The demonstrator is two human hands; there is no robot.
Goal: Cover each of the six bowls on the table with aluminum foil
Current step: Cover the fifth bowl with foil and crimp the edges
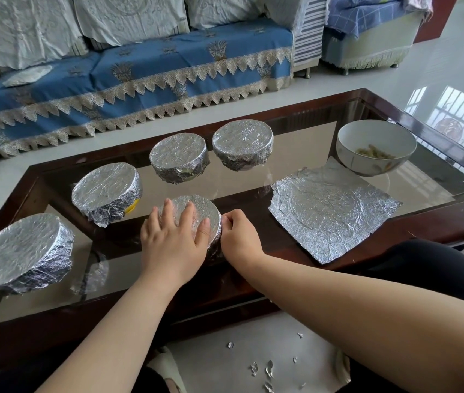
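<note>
We are pressing our left hand flat on top of the foil-wrapped round bowl nearest us, fingers spread across its crinkled silver lid, while our right hand is pinching the foil skirt at the bowl's right rim, thumb and fingertips closed on the fold. This bowl is sitting near the front edge of the dark-framed glass coffee table, between our two hands.

Four other foil-covered bowls are standing to the left and behind: one at the far left, one with a yellow patch showing under its wrap, and two further back. So five are looking wrapped, and we judge this one nearly finished.

What is mattering next is the right side. The flat creased square sheet of aluminium foil is lying just to the right of our right hand, and the open white ceramic bowl with some food in it is standing beyond the sheet's far corner, further right and away from us. Our right hand is clearly the nearer one to both, so the reach goes rightward and forward.
</note>
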